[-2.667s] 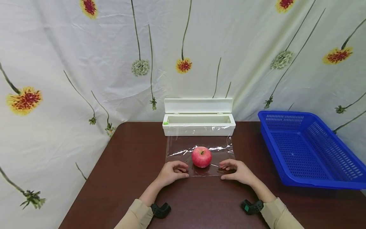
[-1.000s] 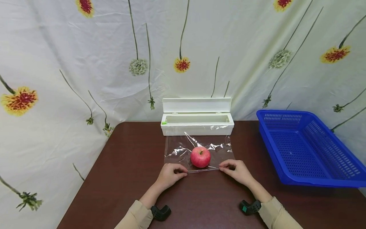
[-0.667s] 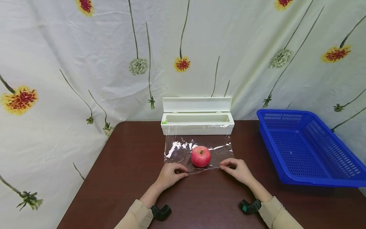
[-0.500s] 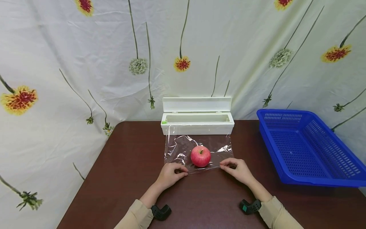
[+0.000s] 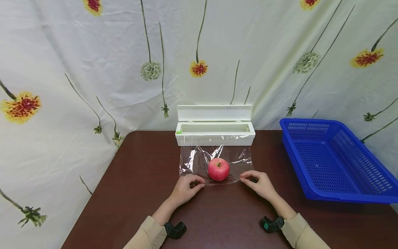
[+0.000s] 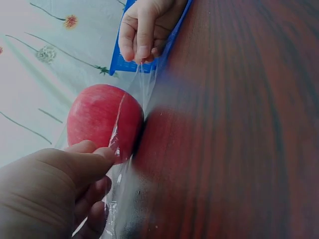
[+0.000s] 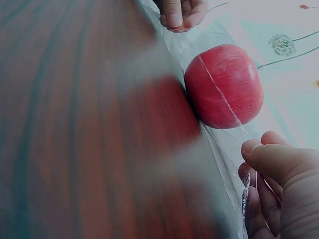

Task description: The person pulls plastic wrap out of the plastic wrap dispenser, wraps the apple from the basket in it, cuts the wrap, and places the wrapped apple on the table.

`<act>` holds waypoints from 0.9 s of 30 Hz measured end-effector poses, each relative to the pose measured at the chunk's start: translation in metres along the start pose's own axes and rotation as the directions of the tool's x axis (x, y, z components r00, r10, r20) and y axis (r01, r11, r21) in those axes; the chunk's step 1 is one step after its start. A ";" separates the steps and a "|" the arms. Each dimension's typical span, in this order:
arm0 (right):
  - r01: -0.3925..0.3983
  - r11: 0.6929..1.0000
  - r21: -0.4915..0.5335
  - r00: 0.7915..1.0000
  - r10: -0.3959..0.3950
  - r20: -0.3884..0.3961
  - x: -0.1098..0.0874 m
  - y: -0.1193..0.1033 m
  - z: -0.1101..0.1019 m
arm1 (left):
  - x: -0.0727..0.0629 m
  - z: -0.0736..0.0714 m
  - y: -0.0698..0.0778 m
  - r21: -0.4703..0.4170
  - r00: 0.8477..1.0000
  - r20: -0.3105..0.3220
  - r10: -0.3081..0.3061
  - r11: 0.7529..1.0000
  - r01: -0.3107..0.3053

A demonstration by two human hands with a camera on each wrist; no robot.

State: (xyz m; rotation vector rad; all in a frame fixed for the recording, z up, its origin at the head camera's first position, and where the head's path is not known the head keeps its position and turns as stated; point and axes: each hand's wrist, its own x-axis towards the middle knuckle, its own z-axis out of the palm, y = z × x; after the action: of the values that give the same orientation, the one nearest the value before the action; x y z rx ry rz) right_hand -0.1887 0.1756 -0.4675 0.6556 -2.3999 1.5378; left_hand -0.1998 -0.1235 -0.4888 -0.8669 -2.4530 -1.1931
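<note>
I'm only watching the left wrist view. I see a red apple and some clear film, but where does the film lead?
Observer: In the head view, the clear film runs back, away from the person, to the front of a long white box.
Visitor: Ah, I can't see any box! Is it closed?
Observer: No, its lid stands raised at the back.
Visitor: And the apple? From here I can't tell which end is its top.
Observer: In the head view, the apple sits with its stem end facing up.
</note>
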 end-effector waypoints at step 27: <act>0.061 0.998 -0.022 0.985 -0.064 -0.158 0.009 -0.007 0.011 | 0.014 0.013 -0.006 -0.036 0.973 -0.224 0.063 0.997 -0.072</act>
State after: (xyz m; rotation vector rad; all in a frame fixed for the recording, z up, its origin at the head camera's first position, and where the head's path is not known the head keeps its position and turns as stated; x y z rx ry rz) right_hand -0.1928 0.1609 -0.4629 0.5766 -2.2515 1.4841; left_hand -0.2143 -0.1105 -0.4935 -0.7755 -2.2102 -1.2509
